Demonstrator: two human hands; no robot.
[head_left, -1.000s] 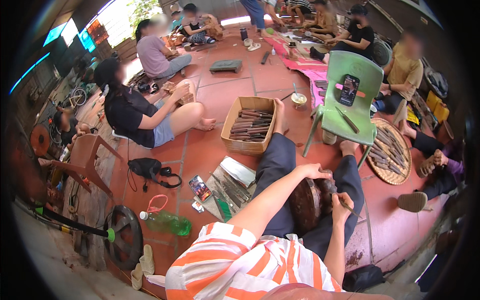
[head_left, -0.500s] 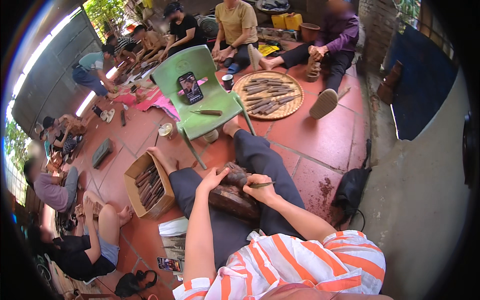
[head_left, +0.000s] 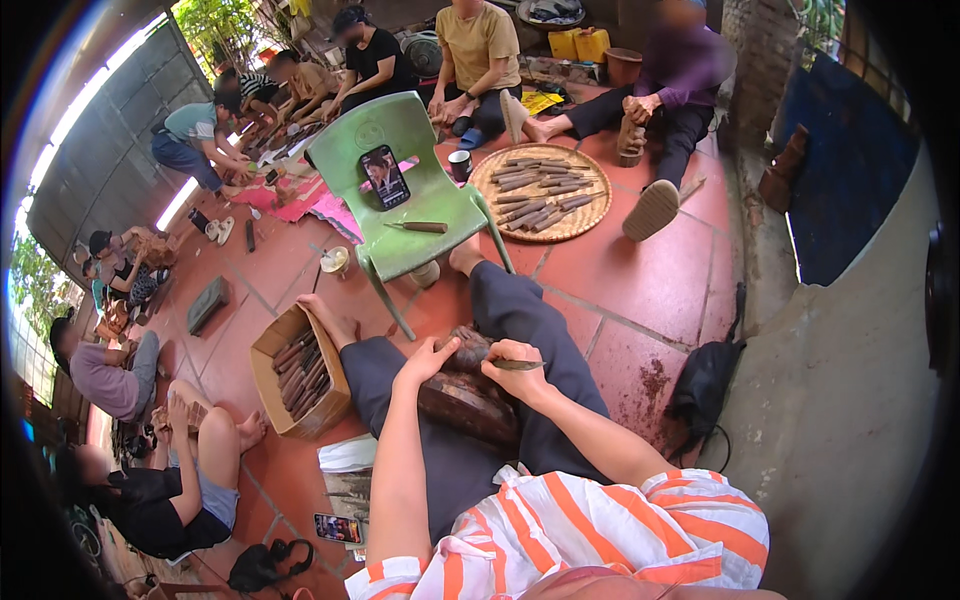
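Observation:
A dark brown carved wooden figure (head_left: 470, 350) on a thick base (head_left: 468, 410) lies between my thighs. Steadying its far left side is my left hand (head_left: 427, 360), fingers closed around the carving. My right hand (head_left: 512, 370) grips a slim carving tool (head_left: 519, 365), whose end sticks out to the right past the fist. The tool's working tip is hidden by the fingers, close against the figure's right side. Beyond my legs, a green plastic chair (head_left: 425, 255) carries an upright phone (head_left: 384, 177) and another wooden-handled carving tool (head_left: 420, 227).
By my left leg stands a cardboard box (head_left: 318, 425) of wooden-handled tools. A round woven tray (head_left: 545, 237) with several more lies beyond the chair. A black bag (head_left: 703, 385) rests near the right wall. Several people sit around, including one holding a carving (head_left: 631, 140).
My right hand and the carving tool have shifted slightly left and up along the figure. My left hand stays on it.

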